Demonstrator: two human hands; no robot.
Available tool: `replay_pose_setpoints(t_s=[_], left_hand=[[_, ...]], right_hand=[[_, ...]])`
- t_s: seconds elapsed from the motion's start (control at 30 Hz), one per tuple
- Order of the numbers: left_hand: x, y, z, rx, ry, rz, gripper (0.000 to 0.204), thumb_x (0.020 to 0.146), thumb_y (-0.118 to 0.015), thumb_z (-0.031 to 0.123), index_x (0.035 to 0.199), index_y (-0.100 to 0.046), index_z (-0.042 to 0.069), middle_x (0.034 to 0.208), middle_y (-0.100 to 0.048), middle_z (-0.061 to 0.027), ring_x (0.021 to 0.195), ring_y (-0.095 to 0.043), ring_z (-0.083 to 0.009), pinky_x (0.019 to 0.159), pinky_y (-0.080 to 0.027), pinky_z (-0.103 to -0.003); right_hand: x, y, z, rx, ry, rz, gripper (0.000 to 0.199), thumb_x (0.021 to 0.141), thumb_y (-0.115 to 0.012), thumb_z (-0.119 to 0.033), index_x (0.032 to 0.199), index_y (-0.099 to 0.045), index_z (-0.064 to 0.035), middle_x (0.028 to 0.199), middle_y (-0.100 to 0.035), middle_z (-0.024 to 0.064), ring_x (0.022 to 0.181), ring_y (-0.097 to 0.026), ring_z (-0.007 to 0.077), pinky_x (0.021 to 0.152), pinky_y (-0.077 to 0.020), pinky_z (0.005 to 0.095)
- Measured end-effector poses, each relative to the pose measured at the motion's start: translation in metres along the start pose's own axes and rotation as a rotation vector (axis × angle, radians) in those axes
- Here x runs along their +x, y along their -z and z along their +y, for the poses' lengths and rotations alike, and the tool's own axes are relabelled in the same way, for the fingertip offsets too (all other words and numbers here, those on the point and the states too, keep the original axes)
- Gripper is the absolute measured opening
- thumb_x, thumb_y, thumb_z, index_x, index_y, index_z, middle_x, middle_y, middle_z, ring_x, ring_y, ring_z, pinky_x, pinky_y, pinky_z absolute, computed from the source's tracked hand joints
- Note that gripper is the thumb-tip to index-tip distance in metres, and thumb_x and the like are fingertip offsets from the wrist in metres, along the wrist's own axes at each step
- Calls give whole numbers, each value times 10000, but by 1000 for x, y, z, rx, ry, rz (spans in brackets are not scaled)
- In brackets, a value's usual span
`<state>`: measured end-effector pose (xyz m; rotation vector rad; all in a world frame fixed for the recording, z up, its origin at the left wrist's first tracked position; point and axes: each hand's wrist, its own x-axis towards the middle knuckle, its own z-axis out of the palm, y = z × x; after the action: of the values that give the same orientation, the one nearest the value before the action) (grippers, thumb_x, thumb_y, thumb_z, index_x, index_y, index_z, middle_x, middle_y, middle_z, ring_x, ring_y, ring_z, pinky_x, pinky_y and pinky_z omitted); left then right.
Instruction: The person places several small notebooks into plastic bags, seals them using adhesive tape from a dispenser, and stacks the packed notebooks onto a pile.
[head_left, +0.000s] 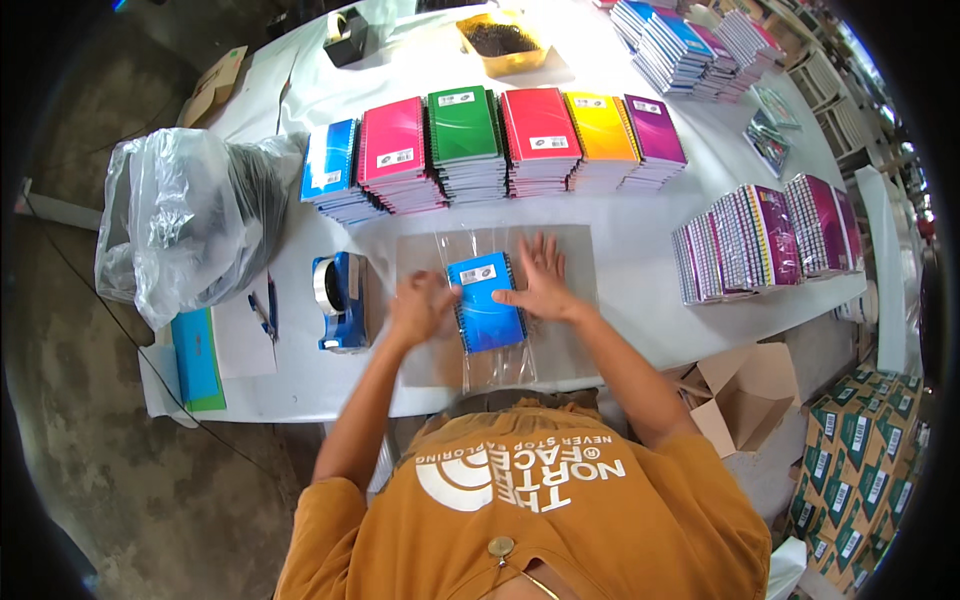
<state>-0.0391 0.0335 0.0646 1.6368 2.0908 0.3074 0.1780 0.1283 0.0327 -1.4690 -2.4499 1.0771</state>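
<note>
Both hands are pressing flat, fingers spread: left hand (420,305) pinning the clear bag (490,300), right hand (540,283) smoothing the blue notebook (487,302) inside; press evenly to avoid creases.

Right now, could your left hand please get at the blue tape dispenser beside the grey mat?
Probably yes: the left hand rests at the clear plastic bag's edge, and only bare mat lies between it and the blue tape dispenser.

Tape dispenser (340,300) left, notebook stacks (490,150) ahead block.
</note>
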Motion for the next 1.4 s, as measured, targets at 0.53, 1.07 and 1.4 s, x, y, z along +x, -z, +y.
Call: replay_pose_setpoints(t_s=[0.53,1.07,1.4], left_hand=[[-41,-9,58,-146,-311,769,305,894,-577,188,1179,-625,91,1323,-516,-120,1319,-345,-357,1067,-253,-432],[2,68,58,-236,-397,517,637,833,-655,328,1337,-418,18,1270,-553,-121,1256,-392,-288,1084,-117,-471],[-9,43,54,-174,-595,380,252,824,-643,84,1074,-665,108,1079,-670,-57,1099,-598,-212,1024,-357,-427]], right_hand=[[-19,-8,-85,738,285,658,378,898,-548,-167,1243,-510,-16,1083,-559,146,997,-525,299,899,-402,367],[-55,-4,-93,-243,587,679,387,845,-502,-110,1219,-583,-52,1283,-551,70,1202,-484,191,1010,-339,365],[-51,-14,-93,242,484,908,344,828,-585,-49,1164,-509,-56,1185,-560,129,1096,-553,282,943,-416,399]])
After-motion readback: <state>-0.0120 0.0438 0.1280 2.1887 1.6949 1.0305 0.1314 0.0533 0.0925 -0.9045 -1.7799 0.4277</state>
